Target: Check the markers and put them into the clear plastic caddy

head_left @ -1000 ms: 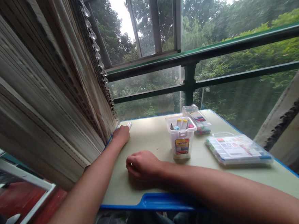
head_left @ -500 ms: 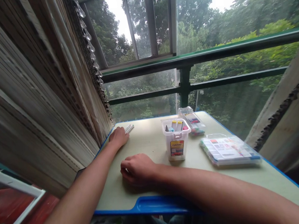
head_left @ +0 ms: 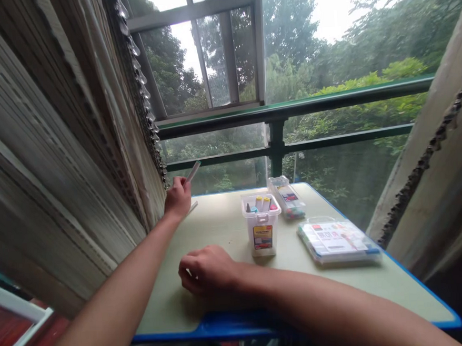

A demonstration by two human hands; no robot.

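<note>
My left hand [head_left: 178, 196] is raised a little over the table's far left corner, pinching a white marker [head_left: 193, 171] that tilts up to the right. Beneath that hand, another white marker [head_left: 193, 207] lies on the table, partly hidden. My right hand [head_left: 206, 269] rests on the tabletop near the front edge with its fingers curled in a loose fist; nothing shows in it. To the right of it stands a clear plastic tub [head_left: 262, 239] with several markers [head_left: 262, 203] upright inside, some with yellow ends.
Behind the tub lies a clear lidded box [head_left: 288, 196] with colourful contents. A flat clear case [head_left: 338, 242] with a printed label is on the table's right side. The pale tabletop [head_left: 222, 216] has a blue rim. Curtains [head_left: 73, 126] hang at left, and a green railing [head_left: 313, 103] runs behind.
My left hand has lifted off the table with one marker, which now points upward. The other marker stays on the table. My right hand keeps its place; the view has tilted slightly up.
</note>
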